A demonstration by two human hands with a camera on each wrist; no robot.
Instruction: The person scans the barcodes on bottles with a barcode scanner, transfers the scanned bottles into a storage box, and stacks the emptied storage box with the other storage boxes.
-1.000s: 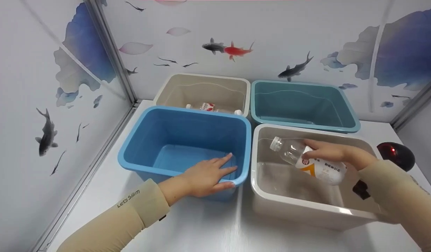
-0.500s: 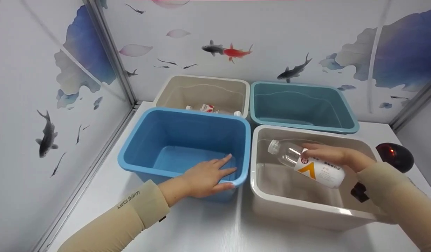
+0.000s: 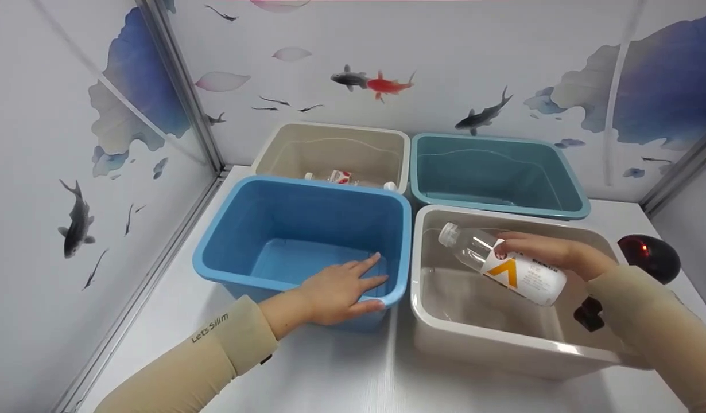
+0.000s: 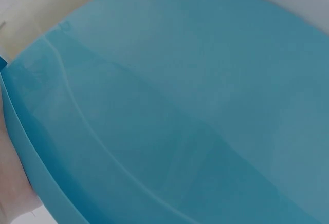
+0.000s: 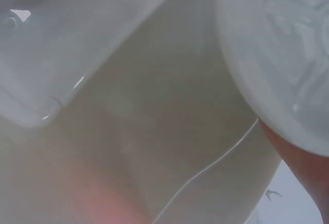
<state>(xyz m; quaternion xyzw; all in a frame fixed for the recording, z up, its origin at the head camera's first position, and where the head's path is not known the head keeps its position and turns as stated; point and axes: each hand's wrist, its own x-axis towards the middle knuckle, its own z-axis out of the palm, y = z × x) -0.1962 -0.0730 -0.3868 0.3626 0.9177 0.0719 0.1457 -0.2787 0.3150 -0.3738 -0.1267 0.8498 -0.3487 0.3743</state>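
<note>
My right hand grips a clear plastic bottle with a white cap and a white label bearing an orange mark. The bottle slants, cap up and to the left, inside the front right beige bin, above its floor. In the right wrist view the clear bottle base fills the upper right, beside part of the hand. Over the near right corner of the blue bin lies my left hand, fingers spread and fairly straight. The left wrist view mostly holds the blue bin's wall.
Behind the blue bin stands another beige bin with several bottles inside. A teal bin stands at the back right. A dark rounded device with a red light is at the far right. Printed walls enclose the white table.
The bottle has turned a little in my right hand, so more of the orange mark faces the head camera. It has shifted slightly left. My left hand stays in place.
</note>
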